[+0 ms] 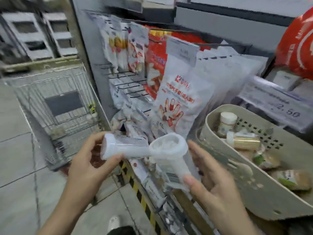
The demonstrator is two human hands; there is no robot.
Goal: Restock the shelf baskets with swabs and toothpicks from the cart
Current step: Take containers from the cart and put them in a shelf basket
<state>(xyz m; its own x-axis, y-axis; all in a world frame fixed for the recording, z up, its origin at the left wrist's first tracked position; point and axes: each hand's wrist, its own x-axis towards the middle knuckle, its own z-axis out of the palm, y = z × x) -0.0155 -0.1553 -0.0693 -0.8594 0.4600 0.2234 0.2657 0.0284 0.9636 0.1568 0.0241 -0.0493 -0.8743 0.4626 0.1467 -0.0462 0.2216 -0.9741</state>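
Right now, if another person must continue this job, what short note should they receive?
Left hand: grips one clear swab tube by its capped end.
Right hand: fingers hold a second clear tube, wide end up.
Beige basket on the right already holds several toothpick jars.
Wire cart stands behind on the left.
Done: both tubes picked up. Left: put them in a shelf basket, then fetch more.

Just one head cam, wide-angle, looking forward and down, close over both hands; the beige basket sits right of them, the wire cart beyond-left.
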